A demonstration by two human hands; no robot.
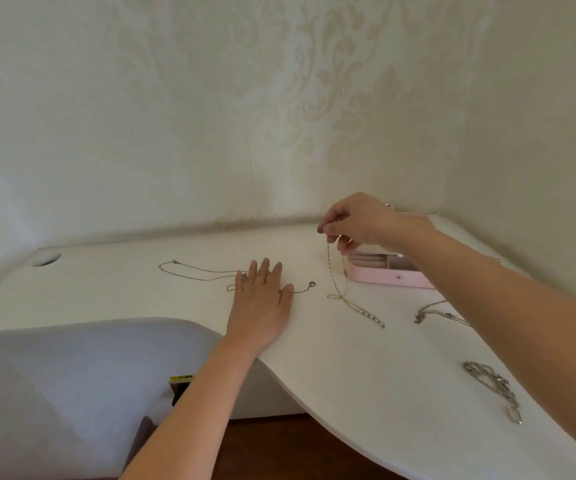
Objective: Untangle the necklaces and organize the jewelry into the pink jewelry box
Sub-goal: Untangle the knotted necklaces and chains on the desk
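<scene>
My left hand (262, 299) lies flat with straight fingers on the white table, pressing down a thin silver necklace (193, 271) that stretches left from under it. My right hand (356, 220) is raised near the back wall and pinches one end of a fine chain (335, 282). That chain hangs down and trails onto the table, ending in thicker links toward the front. The open pink jewelry box (383, 277) sits just right of the hanging chain, partly hidden by my right forearm.
A silver necklace (432, 311) lies right of the middle, partly under my right forearm. A chunky silver link chain (494, 386) rests near the table's front right edge. A round cable hole (46, 259) is at the far left. The table's front edge curves inward.
</scene>
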